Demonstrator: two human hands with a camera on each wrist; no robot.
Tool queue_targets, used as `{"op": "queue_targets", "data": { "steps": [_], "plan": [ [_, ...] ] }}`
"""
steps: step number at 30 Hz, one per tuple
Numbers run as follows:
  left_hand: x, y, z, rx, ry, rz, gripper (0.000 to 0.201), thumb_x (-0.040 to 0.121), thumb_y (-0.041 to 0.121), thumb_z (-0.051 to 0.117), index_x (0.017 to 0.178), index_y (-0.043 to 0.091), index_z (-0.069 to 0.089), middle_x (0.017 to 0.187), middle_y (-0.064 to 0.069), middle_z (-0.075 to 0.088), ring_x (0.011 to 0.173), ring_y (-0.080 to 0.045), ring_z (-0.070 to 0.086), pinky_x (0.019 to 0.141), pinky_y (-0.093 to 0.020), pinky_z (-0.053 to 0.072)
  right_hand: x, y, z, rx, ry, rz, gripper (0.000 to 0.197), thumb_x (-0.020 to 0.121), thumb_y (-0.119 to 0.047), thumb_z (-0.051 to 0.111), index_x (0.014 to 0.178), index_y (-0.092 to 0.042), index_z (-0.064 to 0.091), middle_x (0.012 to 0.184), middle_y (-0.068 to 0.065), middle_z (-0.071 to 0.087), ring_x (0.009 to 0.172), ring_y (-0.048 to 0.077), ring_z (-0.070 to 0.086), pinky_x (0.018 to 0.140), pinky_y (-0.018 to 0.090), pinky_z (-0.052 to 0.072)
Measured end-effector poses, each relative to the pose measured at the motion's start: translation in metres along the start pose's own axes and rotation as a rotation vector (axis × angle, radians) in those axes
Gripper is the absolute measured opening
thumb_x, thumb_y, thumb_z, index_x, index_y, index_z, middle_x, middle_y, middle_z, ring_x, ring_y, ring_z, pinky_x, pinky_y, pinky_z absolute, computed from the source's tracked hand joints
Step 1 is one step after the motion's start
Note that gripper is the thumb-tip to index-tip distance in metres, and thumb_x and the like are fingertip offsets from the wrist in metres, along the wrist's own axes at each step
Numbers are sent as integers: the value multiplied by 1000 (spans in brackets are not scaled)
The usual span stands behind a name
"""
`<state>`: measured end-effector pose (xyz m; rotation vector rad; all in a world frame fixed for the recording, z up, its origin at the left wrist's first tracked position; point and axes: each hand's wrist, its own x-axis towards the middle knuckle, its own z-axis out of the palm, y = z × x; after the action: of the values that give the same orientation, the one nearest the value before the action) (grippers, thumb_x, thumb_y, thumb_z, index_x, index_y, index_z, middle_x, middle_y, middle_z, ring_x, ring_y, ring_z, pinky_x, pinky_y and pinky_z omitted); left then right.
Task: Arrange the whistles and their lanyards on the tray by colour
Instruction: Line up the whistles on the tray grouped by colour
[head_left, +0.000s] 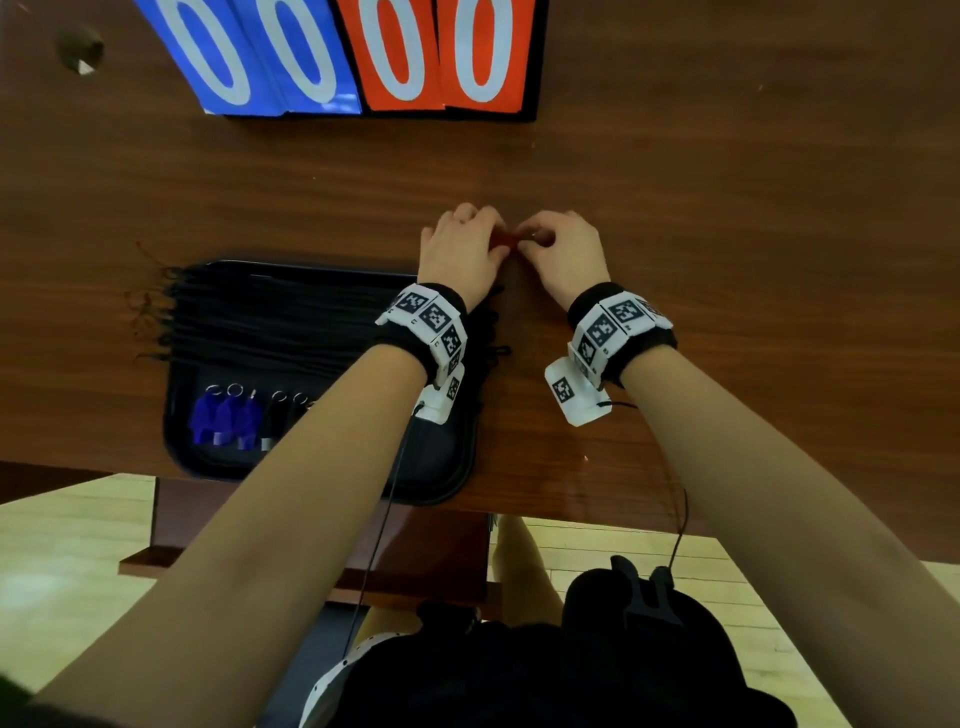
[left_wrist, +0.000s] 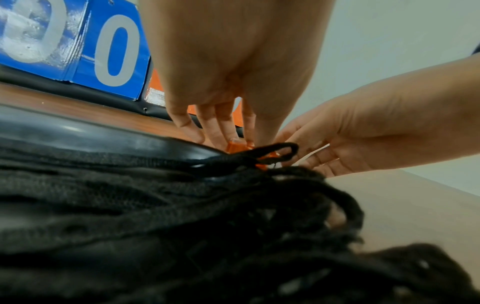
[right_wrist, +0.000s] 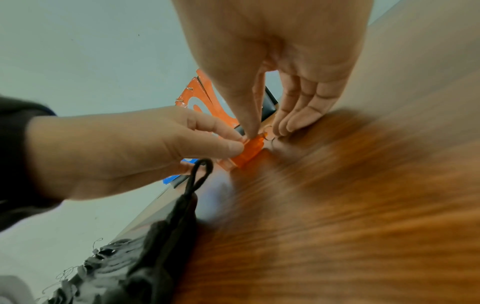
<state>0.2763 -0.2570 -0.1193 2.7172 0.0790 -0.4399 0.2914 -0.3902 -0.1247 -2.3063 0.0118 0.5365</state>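
Dark reddish-brown wood-grain tabletop (head_left: 727, 208) fills most of the head view, and a pale wood-plank floor (head_left: 62, 545) is seen below its near edge. A plain pale wall (right_wrist: 78, 51) is shown behind the hands in the wrist views. At the far edge of the table a flip scoreboard (head_left: 363, 57) is stood, with two blue cards and two orange-red cards, each printed with a white zero.

A small translucent orange plastic whistle (right_wrist: 248, 150) is held just above the tabletop, beyond the far right corner of the black rectangular plastic tray (head_left: 441, 467). It is pinched by the curled thumb and fingers of the left hand (head_left: 460, 249), while its far end (where a metal ring seems to be fitted, though this is too small to confirm) is pinched by the thumb and forefinger of the right hand (head_left: 561, 254); the other right fingers are rested on the wood.

On the tray a bundle of black cord lanyards (head_left: 270, 322) is laid across the far half, with frayed ends hung over the left rim. Three blue plastic whistles (head_left: 223, 415) and, beside them, black whistles (head_left: 280, 415) with metal rings are lined up along the near half.
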Motion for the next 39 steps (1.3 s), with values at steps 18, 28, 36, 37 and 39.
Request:
{"op": "queue_targets", "data": {
  "steps": [18,28,36,37,39],
  "plan": [
    [-47,-8,-43,-624,183,38,13,84,25,65,92,18,57,91,5,64,93,-12,60,86,-28,50,-57,-39,-14,325,84,-58,33,91,-11,57,124,-9,61,118,-1,64,105,5,57,84,2,41],
    [-120,-48,-57,-728,39,158,31,88,12,61,120,14,64,104,2,68,98,-11,64,94,-32,50,-126,-66,31,496,88,-10,26,88,-7,60,114,-4,66,91,3,71,72,6,66,70,15,53],
    [-190,-103,-43,-292,-101,213,49,84,36,65,131,25,54,120,5,63,115,-14,52,100,-37,42,-189,-65,86,556,-68,77,25,88,-3,58,111,-10,68,82,6,70,72,13,65,71,20,54],
    [-196,-108,-40,-220,-99,227,54,84,39,64,134,25,50,124,4,61,120,-16,47,101,-36,39,-195,-63,94,551,-73,99,25,88,-4,59,110,-11,68,81,6,70,72,14,66,73,22,54],
    [-203,-116,-32,-126,-116,271,60,84,43,63,138,23,46,129,1,56,123,-19,41,101,-35,34,-203,-61,109,536,-80,139,26,88,-6,59,112,-9,68,80,5,70,72,13,66,74,23,54]
  ]
}}
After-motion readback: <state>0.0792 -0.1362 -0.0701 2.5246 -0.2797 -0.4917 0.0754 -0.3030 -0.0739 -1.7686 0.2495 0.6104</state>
